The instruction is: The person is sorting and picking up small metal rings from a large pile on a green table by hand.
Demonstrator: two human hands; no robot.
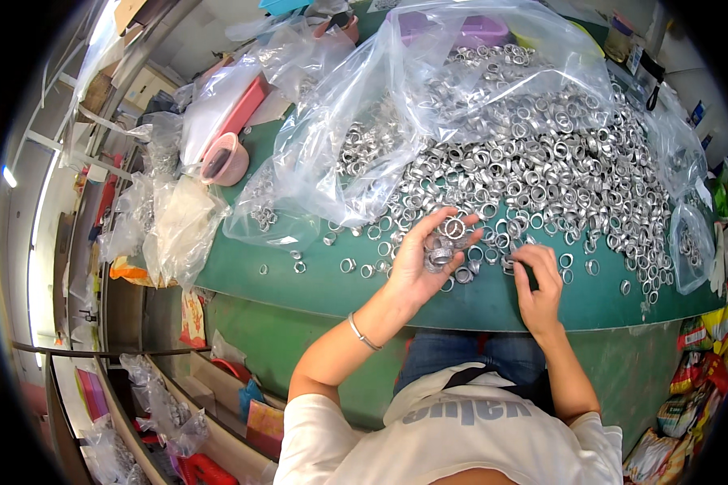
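My left hand is turned palm up above the near edge of the table, fingers curled round several silvery metal rings. One of these rings stands up by the fingertips. To its right, my right hand reaches down to the tabletop with bent fingers, thumb and fingertips closing at a metal ring; the fingers partly hide it. Just beyond both hands spreads a big heap of similar metal rings, with loose ones scattered along its near side.
A large clear plastic bag lies over the heap's left and back. The green table has a curved front edge close to my body. At left stand a pink cup and more plastic bags. Colourful packages lie on the right.
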